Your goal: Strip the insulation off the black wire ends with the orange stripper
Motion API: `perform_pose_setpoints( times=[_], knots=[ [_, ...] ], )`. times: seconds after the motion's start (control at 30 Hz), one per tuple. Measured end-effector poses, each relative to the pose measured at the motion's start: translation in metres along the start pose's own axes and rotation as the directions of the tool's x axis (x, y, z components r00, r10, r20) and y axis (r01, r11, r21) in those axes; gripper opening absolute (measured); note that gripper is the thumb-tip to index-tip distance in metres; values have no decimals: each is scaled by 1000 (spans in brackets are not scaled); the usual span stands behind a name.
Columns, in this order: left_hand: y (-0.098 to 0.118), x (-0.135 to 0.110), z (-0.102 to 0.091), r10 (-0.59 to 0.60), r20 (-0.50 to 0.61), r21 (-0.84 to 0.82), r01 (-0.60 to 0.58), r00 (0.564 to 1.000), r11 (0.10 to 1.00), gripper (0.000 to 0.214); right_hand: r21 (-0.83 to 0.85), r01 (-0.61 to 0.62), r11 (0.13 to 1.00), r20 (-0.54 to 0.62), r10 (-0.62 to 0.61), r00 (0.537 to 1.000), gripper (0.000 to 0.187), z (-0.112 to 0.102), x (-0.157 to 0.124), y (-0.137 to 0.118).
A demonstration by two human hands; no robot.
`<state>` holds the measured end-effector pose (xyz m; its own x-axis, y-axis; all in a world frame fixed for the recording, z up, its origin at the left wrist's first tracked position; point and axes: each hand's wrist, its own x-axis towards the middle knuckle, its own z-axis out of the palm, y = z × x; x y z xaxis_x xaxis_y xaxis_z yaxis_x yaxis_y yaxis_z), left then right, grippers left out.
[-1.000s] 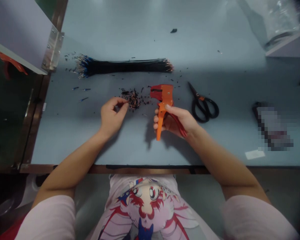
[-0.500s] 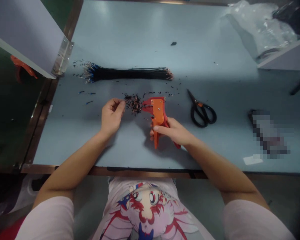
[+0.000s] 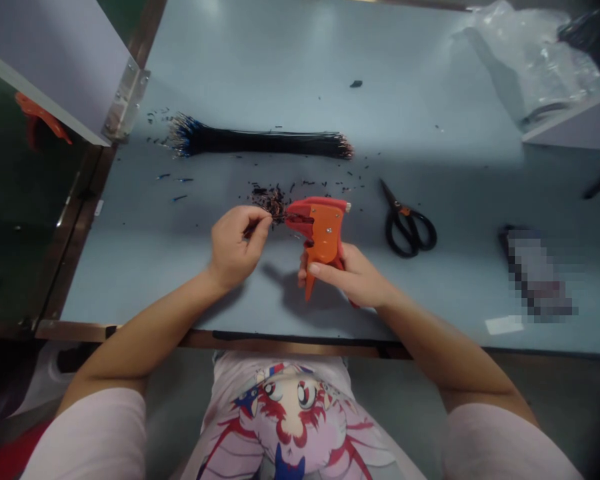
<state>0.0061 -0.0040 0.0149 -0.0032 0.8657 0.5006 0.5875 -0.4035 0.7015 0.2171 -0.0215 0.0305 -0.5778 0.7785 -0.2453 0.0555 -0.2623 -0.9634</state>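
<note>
Orange plastic of the wire stripper sits firmly in my right hand, fingers closed around its handles. I hold it just above the table, its jaws pointing left, beside the heap of wire scraps. My left hand is closed in a pinch on a short wire, which is thin and mostly hidden by my fingers, with its end close to the jaws. To do this well, I judge, the wire should go in straight, gripped near its tip so it cannot bend, with the stripper kept steady. Past my hands, black specks litter the pale blue-grey workbench top. A long bundle of black wires with blue-tinted ends lies across it, and black-handled scissors rest to my right. Farther right lies a pixelated object, too blurred to name. A crumpled clear plastic bag fills the far corner, and a white panel on a metal hinge stands at the left.
</note>
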Motion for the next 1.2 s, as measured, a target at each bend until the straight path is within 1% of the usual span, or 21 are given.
perform_pose_setpoints(
  times=[0.3, 0.4, 0.57, 0.73, 0.87, 0.93, 1.0, 1.07, 1.13, 1.2],
  knots=[
    [3, -3, -1, 103, 68, 44, -106, 992, 993, 14, -68, -12, 998, 37, 15, 999, 26, 2, -1, 0],
    [3, -3, -1, 138, 60, 50, -141, 989, 989, 11, -66, -13, 998, 46, 16, 999, 30, 2, 0, -1],
    [2, -2, -2, 157, 58, 48, -160, 986, 986, 8, -127, 1, 992, 35, 3, 999, 36, 3, 0, -6],
    [2, 1, -4, 169, 73, 39, -172, 983, 984, 7, -72, -49, 996, -25, 48, 999, 35, 5, 1, -7],
    [2, 1, -4, 131, 128, 109, -145, 983, 983, 10, -1, -121, 993, -40, 121, 992, 36, 5, 4, -1],
    [2, 0, -2, 105, 145, 138, -125, 984, 983, 11, 32, -154, 987, -68, 156, 985, 35, 6, 5, 0],
    [2, -1, 0, 77, 150, 136, -98, 986, 986, 10, 59, -179, 982, -90, 183, 979, 35, 7, 6, 0],
    [1, -1, 1, 42, 149, 117, -60, 988, 991, 8, 108, -207, 972, -87, 216, 972, 36, 7, 7, 1],
    [-2, 0, 1, 10, 154, 105, -27, 988, 994, 7, 170, -239, 956, -74, 255, 964, 36, 3, 10, 3],
    [-7, 5, -1, -30, 131, 116, 15, 991, 993, 7, 228, -236, 945, -131, 270, 954, 37, -7, 14, 5]
  ],
)
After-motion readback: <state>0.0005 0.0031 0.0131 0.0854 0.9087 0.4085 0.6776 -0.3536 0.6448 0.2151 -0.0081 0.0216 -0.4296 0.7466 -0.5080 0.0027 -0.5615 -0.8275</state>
